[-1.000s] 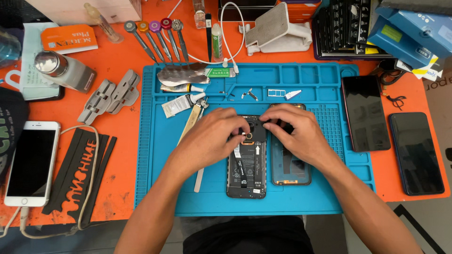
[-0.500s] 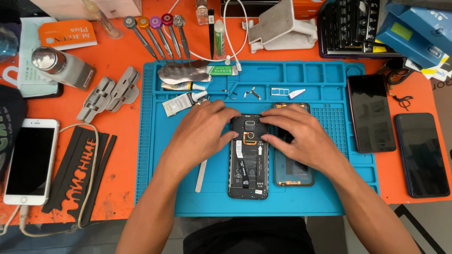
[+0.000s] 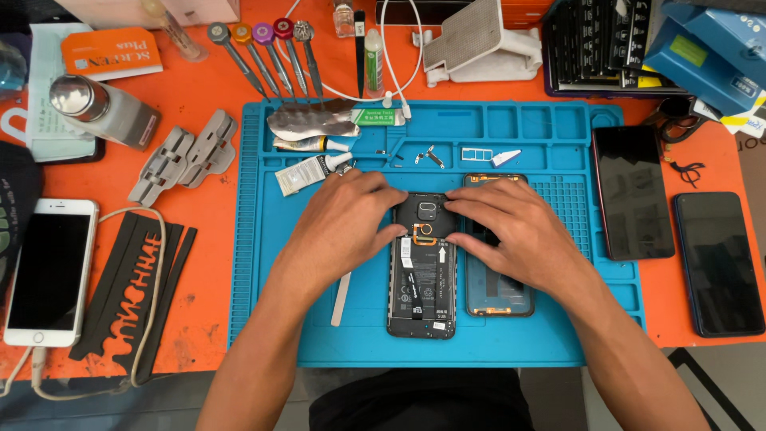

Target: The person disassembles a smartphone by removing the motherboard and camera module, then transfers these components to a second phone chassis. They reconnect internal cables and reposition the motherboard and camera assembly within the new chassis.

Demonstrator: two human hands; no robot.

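An opened black phone [image 3: 423,287] lies on the blue work mat [image 3: 511,343], with its battery and an orange flex cable showing. My left hand [image 3: 343,227] rests on its upper left edge, fingers bent onto the top. My right hand [image 3: 515,227] presses its fingertips on the phone's upper right, near the camera module. Under my right palm lies the phone's blue back cover [image 3: 499,291], beside the phone. A pale flat pry tool [image 3: 341,299] sticks out below my left wrist.
Glue tubes [image 3: 311,172] and small screws [image 3: 427,156] lie on the mat's upper part. Screwdrivers [image 3: 267,52] lie behind it. A white phone [image 3: 48,271] on a cable lies far left; two dark phones [image 3: 634,191] [image 3: 718,263] lie right. A metal bottle [image 3: 100,108] lies at upper left.
Both hands have slid a little up the phone toward its top end, and the fingertips have closed in on the camera area. The phone has stayed in place.
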